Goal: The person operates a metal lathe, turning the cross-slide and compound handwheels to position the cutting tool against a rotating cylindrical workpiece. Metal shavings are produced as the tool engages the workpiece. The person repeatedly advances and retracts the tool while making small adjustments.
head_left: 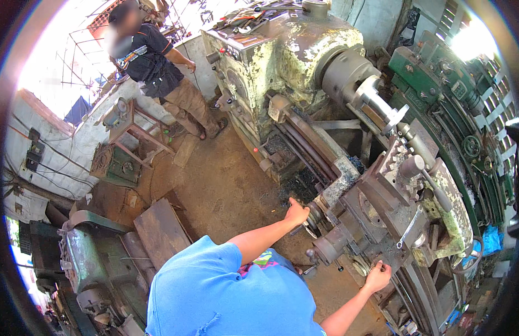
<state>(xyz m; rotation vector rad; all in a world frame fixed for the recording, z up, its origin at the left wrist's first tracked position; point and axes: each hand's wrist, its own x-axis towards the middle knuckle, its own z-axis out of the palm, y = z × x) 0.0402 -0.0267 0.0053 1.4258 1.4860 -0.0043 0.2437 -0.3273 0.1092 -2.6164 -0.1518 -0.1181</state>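
My left hand (297, 213) is closed at the carriage handwheel (313, 215) of a large metal lathe, its grip partly hidden by the hand itself. My right hand (378, 276) is closed at the right side of the carriage, below the cross slide; what its fingers hold is too small to make out. Ahead, the chuck (349, 75) carries a shiny turned metal workpiece (377, 101) with a flange. The tool post (410, 168) with its long lever stands right of the workpiece. A wrench (409, 229) lies on the slide beside it.
A person (153, 67) in a dark shirt stands at the far left. A green lathe (438, 84) runs along the right. Loose tools (248, 23) cover the headstock. A small wooden stand (137, 130) and a greenish machine (91, 252) are on the left. Dark chips lie under the bed.
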